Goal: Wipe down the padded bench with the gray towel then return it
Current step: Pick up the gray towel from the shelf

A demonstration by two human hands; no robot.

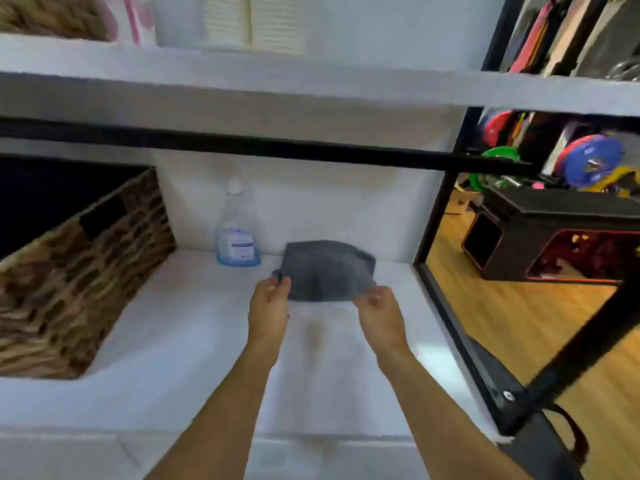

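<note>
likely at shelf stage of task: either fetching or returning, cannot tell which; wiping not shown. gray towel (pixel 329 270) folded, on white shelf (pixel 173 327) beside spray bottle (pixel 237 233). left hand (pixel 268 303) and right hand (pixel 379 306) pinching near corners, grip clamped on cloth edge. padded bench (pixel 554 233) well apart, right.

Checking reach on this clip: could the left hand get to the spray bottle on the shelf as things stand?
Probably yes: the left hand, pinching the gray towel, has bare shelf between it and the spray bottle.
</note>
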